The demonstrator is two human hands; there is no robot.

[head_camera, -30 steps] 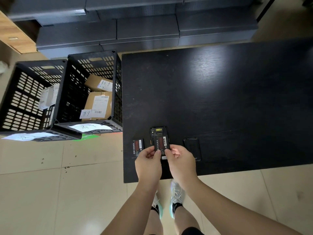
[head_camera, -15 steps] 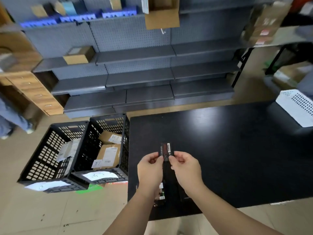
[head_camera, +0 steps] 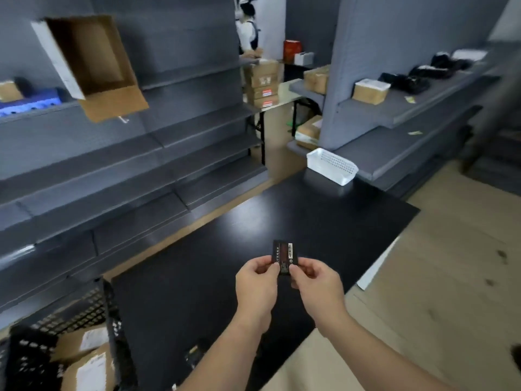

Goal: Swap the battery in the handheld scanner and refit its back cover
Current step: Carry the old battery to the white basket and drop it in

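A flat black battery (head_camera: pixel 282 256) with a red and white label is held up above the black table (head_camera: pixel 324 221). My left hand (head_camera: pixel 257 286) pinches its lower left edge and my right hand (head_camera: pixel 315 286) pinches its lower right edge. Another battery (head_camera: pixel 194 353) lies on the table near its front edge, blurred, just left of my left forearm. The scanner and its back cover are hidden behind my arms or out of view.
A white perforated basket (head_camera: pixel 331 165) stands at the table's far corner. Black crates (head_camera: pixel 70 348) with cardboard parcels sit on the floor at the lower left. Grey shelving (head_camera: pixel 127 165) runs behind the table. A person (head_camera: pixel 248 32) stands far back.
The battery came up out of the scanner, lifted by both hands. The camera tilted up and turned right, so the scanner and back cover dropped out of sight.
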